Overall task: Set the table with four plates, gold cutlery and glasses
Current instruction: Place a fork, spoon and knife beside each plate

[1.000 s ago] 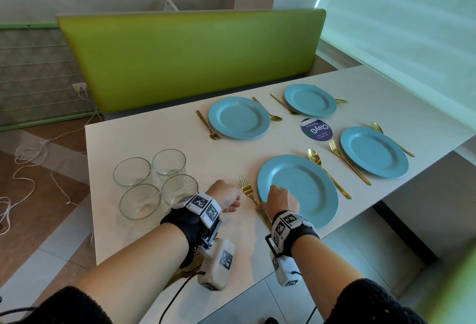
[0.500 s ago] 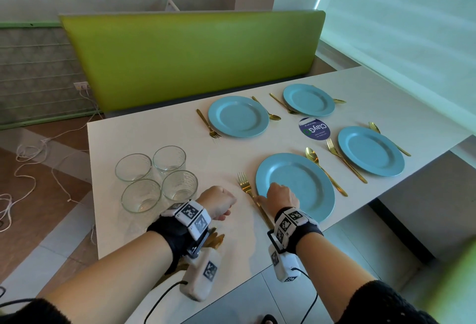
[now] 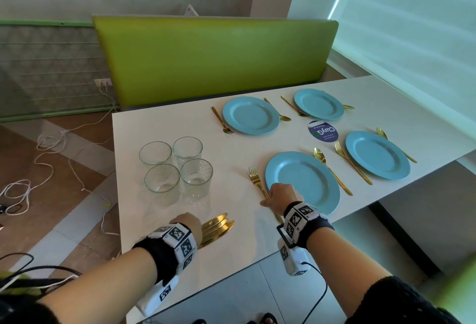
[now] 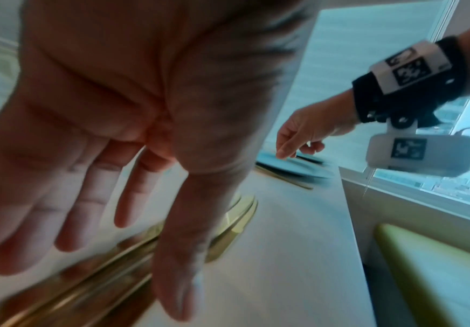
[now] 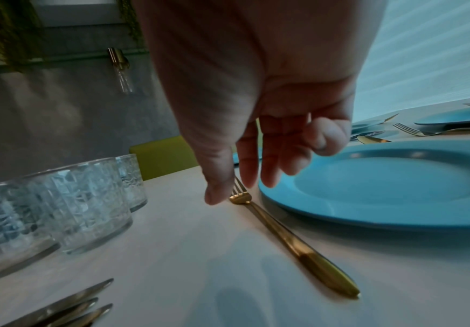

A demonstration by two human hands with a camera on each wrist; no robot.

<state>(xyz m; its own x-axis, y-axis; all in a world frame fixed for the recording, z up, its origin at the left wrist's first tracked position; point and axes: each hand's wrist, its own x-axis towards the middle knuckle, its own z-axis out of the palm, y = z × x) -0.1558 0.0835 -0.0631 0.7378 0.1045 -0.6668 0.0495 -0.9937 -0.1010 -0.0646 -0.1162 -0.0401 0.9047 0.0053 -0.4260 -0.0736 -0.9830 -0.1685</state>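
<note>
Four blue plates are laid on the white table (image 3: 164, 220), each with a gold fork and spoon beside it. My right hand (image 3: 279, 194) (image 5: 256, 154) hovers with loosely stretched fingers over the fork (image 3: 255, 179) (image 5: 284, 234), which lies flat left of the near plate (image 3: 309, 179) (image 5: 396, 188). It holds nothing. My left hand (image 3: 186, 223) (image 4: 93, 199) is spread, fingers straight, just over the gold knives (image 3: 219, 225) (image 4: 228, 239) (image 5: 68, 309) at the table's near edge. Whether it touches them is hidden. Several glasses (image 3: 177, 166) (image 5: 60, 210) stand clustered at the left.
The far plates (image 3: 251, 115) (image 3: 319, 104) sit near the green bench back (image 3: 213, 58), the right plate (image 3: 377, 154) by the table's edge. A round purple sticker (image 3: 323, 131) lies between the plates. White cables (image 3: 51, 143) trail on the floor at the left.
My left hand pulled back from beside the fork to the knives at the near edge, and its fingers straightened. My right hand stayed over the fork by the near plate.
</note>
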